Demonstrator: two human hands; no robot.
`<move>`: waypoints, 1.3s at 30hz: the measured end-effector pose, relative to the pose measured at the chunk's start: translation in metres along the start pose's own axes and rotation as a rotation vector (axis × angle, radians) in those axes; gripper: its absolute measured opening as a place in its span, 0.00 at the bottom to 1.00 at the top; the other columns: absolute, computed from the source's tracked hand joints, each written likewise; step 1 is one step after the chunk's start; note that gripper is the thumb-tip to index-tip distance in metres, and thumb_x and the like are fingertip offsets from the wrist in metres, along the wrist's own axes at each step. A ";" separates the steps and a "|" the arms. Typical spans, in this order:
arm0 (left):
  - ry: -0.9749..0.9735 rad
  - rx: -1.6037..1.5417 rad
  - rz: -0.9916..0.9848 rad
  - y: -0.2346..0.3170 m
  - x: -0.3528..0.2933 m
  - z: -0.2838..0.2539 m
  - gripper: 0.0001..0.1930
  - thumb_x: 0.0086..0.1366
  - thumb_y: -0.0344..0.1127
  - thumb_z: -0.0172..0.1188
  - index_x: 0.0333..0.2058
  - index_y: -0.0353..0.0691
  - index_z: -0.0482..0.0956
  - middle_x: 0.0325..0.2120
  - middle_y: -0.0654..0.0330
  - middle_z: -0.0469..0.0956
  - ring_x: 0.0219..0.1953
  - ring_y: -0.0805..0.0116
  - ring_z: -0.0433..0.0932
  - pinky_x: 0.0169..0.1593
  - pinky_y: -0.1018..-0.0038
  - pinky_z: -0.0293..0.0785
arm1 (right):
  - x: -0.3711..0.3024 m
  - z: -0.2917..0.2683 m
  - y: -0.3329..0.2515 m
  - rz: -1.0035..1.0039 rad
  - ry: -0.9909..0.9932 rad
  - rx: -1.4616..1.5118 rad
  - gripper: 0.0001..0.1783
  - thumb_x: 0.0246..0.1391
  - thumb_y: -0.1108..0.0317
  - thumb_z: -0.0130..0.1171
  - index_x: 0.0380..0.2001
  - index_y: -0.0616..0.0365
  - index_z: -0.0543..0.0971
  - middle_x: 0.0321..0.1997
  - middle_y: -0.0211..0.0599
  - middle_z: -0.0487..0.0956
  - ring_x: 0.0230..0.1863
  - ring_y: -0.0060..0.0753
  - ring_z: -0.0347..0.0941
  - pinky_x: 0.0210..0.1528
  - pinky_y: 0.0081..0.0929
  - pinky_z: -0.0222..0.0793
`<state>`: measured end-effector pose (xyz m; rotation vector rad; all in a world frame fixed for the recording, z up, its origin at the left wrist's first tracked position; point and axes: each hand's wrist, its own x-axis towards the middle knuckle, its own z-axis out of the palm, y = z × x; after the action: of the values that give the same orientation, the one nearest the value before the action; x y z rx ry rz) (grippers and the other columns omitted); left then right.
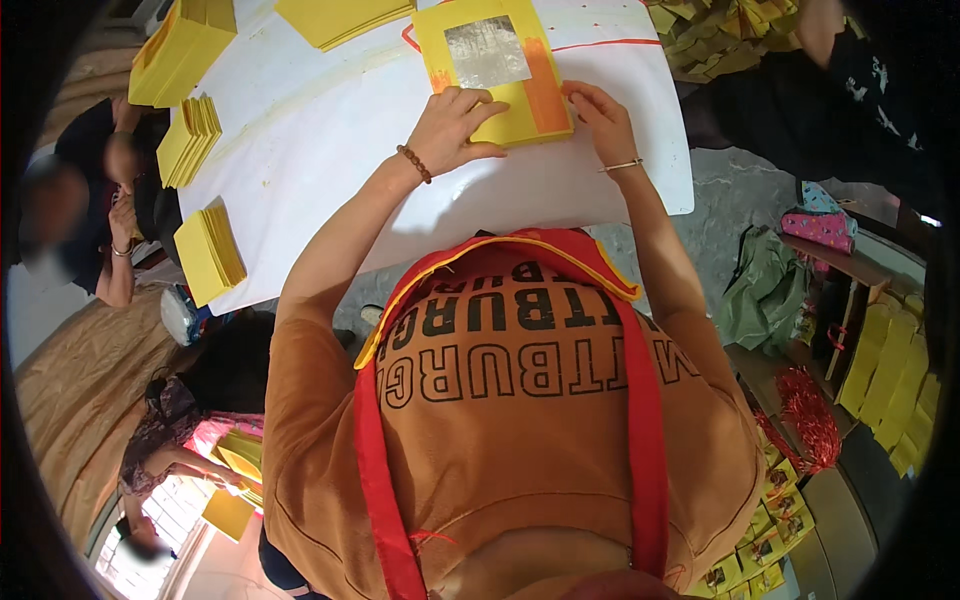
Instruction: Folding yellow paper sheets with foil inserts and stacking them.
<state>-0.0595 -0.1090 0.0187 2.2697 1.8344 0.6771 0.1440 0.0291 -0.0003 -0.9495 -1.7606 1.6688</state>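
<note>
A stack of yellow paper sheets (500,112) lies near the front of the white table, its top sheet bearing a silver foil square (487,52) and orange patches. My left hand (452,128) rests on the stack's near left part, thumb stretched along the near edge and fingers over the paper, apart from the thumb. At the stack's right edge is my right hand (604,122), its fingers bent inward and the fingertips close together against the orange strip's side. Whether a sheet's edge is between those fingertips is too small to make out.
Several yellow paper stacks (190,50) stand along the white table's (330,100) left side. A red line (605,43) crosses the tabletop. People sit at the left (120,190) and far right (800,100). Yellow paper pieces (725,35) are heaped at the far right.
</note>
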 end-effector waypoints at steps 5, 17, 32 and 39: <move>0.012 0.003 -0.001 0.001 0.002 0.000 0.31 0.44 0.51 0.64 0.47 0.45 0.70 0.40 0.61 0.69 0.39 0.61 0.64 0.44 0.70 0.60 | 0.002 0.004 0.001 -0.024 0.052 -0.107 0.15 0.55 0.68 0.49 0.45 0.57 0.74 0.42 0.28 0.75 0.41 0.17 0.68 0.42 0.15 0.62; 0.024 -0.030 0.003 0.003 -0.002 -0.003 0.32 0.44 0.47 0.65 0.49 0.44 0.67 0.42 0.58 0.68 0.42 0.60 0.65 0.45 0.68 0.60 | -0.007 0.006 -0.022 -0.015 0.001 -0.148 0.15 0.55 0.68 0.49 0.44 0.63 0.73 0.40 0.34 0.76 0.40 0.19 0.70 0.43 0.18 0.65; 0.030 0.038 0.020 0.010 -0.004 -0.003 0.30 0.46 0.47 0.63 0.48 0.43 0.69 0.44 0.57 0.68 0.42 0.59 0.65 0.45 0.68 0.60 | -0.005 0.005 -0.006 0.047 -0.009 -0.322 0.13 0.50 0.68 0.55 0.38 0.61 0.76 0.29 0.28 0.76 0.32 0.17 0.70 0.37 0.15 0.66; 0.004 0.078 -0.004 0.010 -0.004 0.002 0.27 0.48 0.47 0.61 0.47 0.43 0.70 0.43 0.58 0.68 0.42 0.61 0.65 0.45 0.68 0.60 | -0.007 0.003 -0.012 -0.029 -0.014 -0.460 0.12 0.48 0.68 0.56 0.37 0.60 0.77 0.31 0.30 0.75 0.30 0.21 0.69 0.36 0.18 0.66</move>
<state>-0.0502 -0.1149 0.0201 2.3135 1.8980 0.6207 0.1441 0.0218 0.0119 -1.0974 -2.2076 1.2735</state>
